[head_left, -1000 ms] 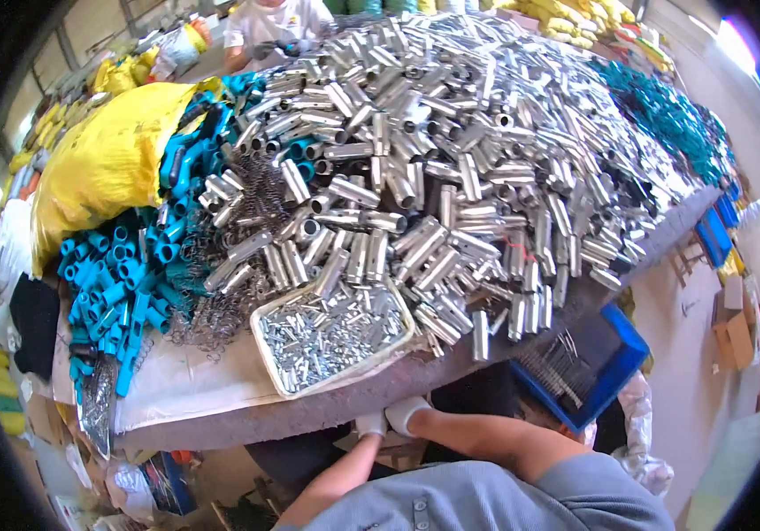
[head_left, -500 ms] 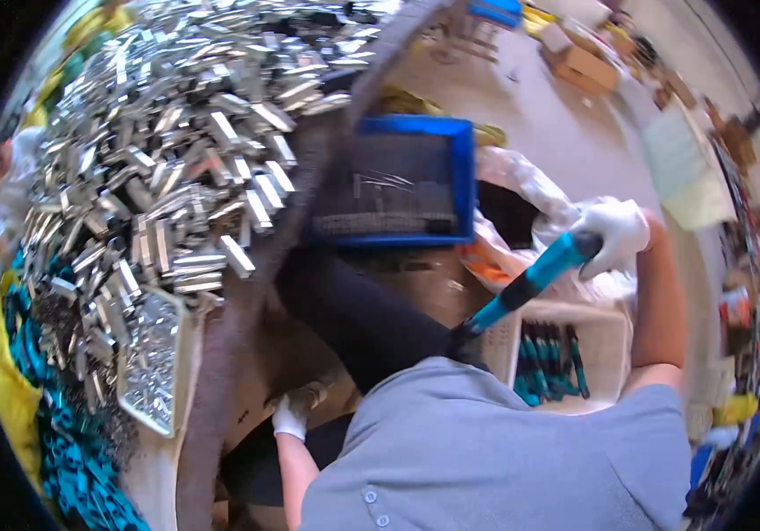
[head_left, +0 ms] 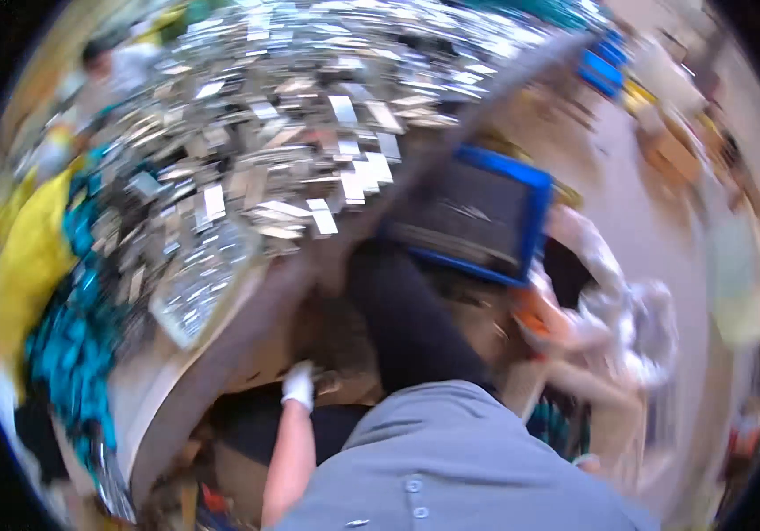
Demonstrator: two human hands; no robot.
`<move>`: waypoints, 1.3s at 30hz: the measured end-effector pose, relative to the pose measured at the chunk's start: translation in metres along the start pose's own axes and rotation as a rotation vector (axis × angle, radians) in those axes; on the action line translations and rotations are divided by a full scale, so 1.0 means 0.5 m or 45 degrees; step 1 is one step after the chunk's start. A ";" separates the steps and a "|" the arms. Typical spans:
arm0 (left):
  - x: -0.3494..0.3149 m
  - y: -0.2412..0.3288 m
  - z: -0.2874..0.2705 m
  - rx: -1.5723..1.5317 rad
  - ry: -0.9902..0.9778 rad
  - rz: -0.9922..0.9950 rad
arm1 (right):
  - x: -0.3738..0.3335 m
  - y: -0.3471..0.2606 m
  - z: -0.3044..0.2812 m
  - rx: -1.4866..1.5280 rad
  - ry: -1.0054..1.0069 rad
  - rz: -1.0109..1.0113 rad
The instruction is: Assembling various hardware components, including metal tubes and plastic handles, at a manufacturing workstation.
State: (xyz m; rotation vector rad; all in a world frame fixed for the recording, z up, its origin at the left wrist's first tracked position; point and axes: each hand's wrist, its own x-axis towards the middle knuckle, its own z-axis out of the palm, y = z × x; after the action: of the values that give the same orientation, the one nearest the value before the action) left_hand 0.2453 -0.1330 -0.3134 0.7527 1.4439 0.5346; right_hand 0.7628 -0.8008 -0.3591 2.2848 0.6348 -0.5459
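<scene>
Extending from the lower edge, the left forearm places the gloved left hand point(head_left: 299, 385) below the table edge point(head_left: 194, 385), above the dark trousers point(head_left: 415, 327). Just beside its fingertips is what appears to be a small brownish object point(head_left: 329, 382); contact cannot be confirmed. The left fingers are blurred: whether spread or pressed together cannot be told. The right hand cannot be made out, so its finger state cannot be told.

At the person's right side, teal-and-black parts point(head_left: 546, 423) lie in a pale crate point(head_left: 522, 387). Forward of it is a blue-rimmed tray point(head_left: 536, 226), with a clear plastic bag point(head_left: 652, 332) to its right. On the table, silvery metal pieces point(head_left: 343, 109) form a wide heap. A white-rimmed container point(head_left: 235, 296) of small metal parts sits near the table edge. Teal pieces point(head_left: 70, 350) and a yellow sack point(head_left: 30, 252) occupy the left.
</scene>
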 end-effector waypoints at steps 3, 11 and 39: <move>-0.097 0.117 0.017 0.308 -0.283 0.369 | 0.155 -0.255 -0.217 -0.069 -0.236 -0.746; -0.402 0.418 -0.130 0.069 0.069 1.287 | -0.155 -0.615 -1.223 -0.194 -0.237 -1.862; -0.285 0.593 -0.214 1.031 1.394 1.571 | -0.063 -1.099 -2.092 0.751 1.628 -0.992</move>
State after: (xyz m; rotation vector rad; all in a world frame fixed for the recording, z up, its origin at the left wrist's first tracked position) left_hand 0.1618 -0.0245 0.0043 2.2878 2.0901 1.4816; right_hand 0.6310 0.2883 0.0806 2.6794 2.2523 0.6272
